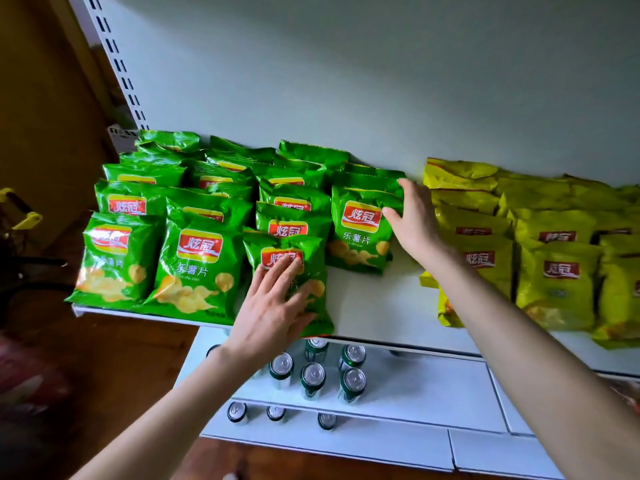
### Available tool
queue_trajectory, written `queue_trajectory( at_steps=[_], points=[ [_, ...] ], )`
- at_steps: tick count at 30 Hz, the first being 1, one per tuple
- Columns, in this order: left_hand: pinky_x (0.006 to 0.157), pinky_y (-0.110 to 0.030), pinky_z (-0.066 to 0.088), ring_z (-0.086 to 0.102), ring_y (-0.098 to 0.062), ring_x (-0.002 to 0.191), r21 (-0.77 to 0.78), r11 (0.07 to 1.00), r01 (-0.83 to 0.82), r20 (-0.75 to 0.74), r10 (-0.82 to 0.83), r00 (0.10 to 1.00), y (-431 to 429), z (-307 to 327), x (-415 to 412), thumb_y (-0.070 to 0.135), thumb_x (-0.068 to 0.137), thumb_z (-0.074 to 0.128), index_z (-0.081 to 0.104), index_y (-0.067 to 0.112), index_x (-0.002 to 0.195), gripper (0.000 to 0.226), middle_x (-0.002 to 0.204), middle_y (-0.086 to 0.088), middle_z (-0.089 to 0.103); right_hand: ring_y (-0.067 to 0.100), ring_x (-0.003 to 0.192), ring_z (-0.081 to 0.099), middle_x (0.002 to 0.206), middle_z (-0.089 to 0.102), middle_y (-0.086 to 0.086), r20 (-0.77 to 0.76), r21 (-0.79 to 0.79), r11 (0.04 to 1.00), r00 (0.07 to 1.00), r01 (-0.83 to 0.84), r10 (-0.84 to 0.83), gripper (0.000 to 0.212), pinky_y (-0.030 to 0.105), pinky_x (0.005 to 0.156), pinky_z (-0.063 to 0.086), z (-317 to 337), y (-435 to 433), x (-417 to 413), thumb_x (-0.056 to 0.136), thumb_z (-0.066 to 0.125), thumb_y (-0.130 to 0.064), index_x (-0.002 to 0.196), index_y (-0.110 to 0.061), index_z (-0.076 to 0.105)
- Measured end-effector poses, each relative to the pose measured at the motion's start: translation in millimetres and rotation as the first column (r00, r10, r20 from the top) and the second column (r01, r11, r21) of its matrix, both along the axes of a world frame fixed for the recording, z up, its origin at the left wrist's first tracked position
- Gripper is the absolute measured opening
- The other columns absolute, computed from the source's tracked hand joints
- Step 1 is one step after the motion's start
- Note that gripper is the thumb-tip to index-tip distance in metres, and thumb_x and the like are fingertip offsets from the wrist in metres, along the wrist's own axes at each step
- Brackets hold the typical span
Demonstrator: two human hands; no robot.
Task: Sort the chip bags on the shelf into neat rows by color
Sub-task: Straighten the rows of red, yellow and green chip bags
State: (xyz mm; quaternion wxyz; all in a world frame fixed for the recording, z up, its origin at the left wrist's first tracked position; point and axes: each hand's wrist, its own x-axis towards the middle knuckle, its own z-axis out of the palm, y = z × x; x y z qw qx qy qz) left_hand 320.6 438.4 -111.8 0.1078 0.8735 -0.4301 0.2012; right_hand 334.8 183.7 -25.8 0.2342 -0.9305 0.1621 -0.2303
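green chip bags (199, 268) read 炫冠, 乐薯片; yellow chip bags (557, 282) read 炫冠

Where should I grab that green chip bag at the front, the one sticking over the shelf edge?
Take the green chip bag by its bottom seam, coming from the front. That flat edge pokes past the shelf lip, so fingers can slip under for a pinch grip. Its top is crowded by other bags.
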Motion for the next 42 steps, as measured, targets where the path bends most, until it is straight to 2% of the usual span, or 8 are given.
queue_trajectory(
  at_steps=[3,9,13,19,25,30,33,42],
  points=[
    [0.099,-0.061,0.033,0.047,-0.038,0.125,0.002,1.0,-0.013,0.011,0.013,1.0,-1,-2,0,0.043,0.084,0.045,0.068,0.014,0.111,0.047,0.133,-0.022,0.053,0.029,0.136,0.026,0.146,0.03,0.019,0.027,-0.105,0.993,0.998,-0.058,0.061,0.05,0.034,0.112,0.022,3,12,-18,0.09,0.057,-0.018,0.135,-0.001,0.041],
    [0.095,-0.069,0.023,0.035,-0.03,0.131,-0.015,1.0,-0.017,0.072,0.018,0.997,-2,-1,7,0.036,0.079,0.062,0.068,0.014,0.111,0.04,0.135,-0.021,0.052,0.021,0.144,0.003,0.156,0.009,0.006,-0.285,-0.307,0.926,0.95,-0.219,0.13,0.069,0.032,0.114,0.014,-28,22,-15,0.086,0.062,-0.031,0.145,-0.023,0.027],
    [0.094,-0.069,0.022,0.039,-0.033,0.131,-0.017,1.0,-0.015,0.047,0.016,0.999,0,0,10,0.029,0.066,0.084,0.067,0.012,0.112,0.052,0.136,-0.021,0.051,0.024,0.144,0.003,0.156,0.006,0.011,-0.265,-0.246,0.951,0.956,-0.189,0.122,0.067,0.03,0.114,0.009,-28,19,-18,0.086,0.064,-0.025,0.144,-0.02,0.03],
    [0.091,-0.071,0.032,0.036,-0.034,0.133,-0.088,0.995,0.041,-0.006,-0.042,0.999,1,-1,12,0.042,0.085,0.041,0.046,0.016,0.118,0.043,0.139,-0.022,0.048,0.027,0.134,0.033,0.145,0.036,0.015,-0.058,0.0,0.989,0.987,-0.15,0.149,0.05,0.033,0.111,0.024,-25,38,-46,0.084,0.066,-0.015,0.13,-0.005,0.05],
    [0.091,-0.069,0.034,0.045,-0.045,0.126,-0.176,0.962,0.207,-0.06,-0.22,0.974,22,13,18,0.029,0.09,0.039,0.063,0.001,0.107,0.04,0.134,-0.028,0.049,0.021,0.12,0.049,0.127,0.051,0.006,-0.048,0.289,0.948,0.987,-0.135,0.155,0.047,0.027,0.095,0.041,-21,87,-66,0.082,0.068,-0.015,0.126,-0.008,0.053],
    [0.095,-0.066,0.03,0.046,-0.044,0.125,-0.149,0.961,0.232,-0.013,-0.236,0.972,85,16,40,0.024,0.089,0.042,0.065,0.001,0.107,0.037,0.131,-0.028,0.052,0.016,0.137,0.026,0.152,0.022,0.003,-0.227,0.169,0.977,0.96,-0.129,0.166,0.07,0.03,0.108,0.024,-25,139,-74,0.08,0.07,-0.031,0.14,-0.023,0.036],
    [0.093,-0.07,0.027,0.044,-0.048,0.125,-0.049,0.979,0.196,0.072,-0.193,0.979,122,8,63,0.025,0.084,0.066,0.06,0.006,0.115,0.037,0.133,-0.029,0.05,0.02,0.137,0.027,0.156,0.005,0.002,-0.335,0.11,0.992,0.937,-0.067,0.101,0.077,0.035,0.109,0.027,-33,160,-68,0.082,0.067,-0.036,0.145,-0.028,0.024],
    [0.081,-0.073,0.036,0.048,-0.052,0.118,0.06,0.986,0.155,-0.034,-0.153,0.988,102,10,89,0.022,0.061,0.088,0.067,0.004,0.112,0.058,0.128,-0.033,0.052,0.03,0.138,0.027,0.156,0.0,0.009,-0.264,0.017,0.996,0.961,0.084,-0.077,0.074,0.037,0.101,0.037,-34,173,-31,0.087,0.06,-0.028,0.147,-0.02,0.017]
  ],
)
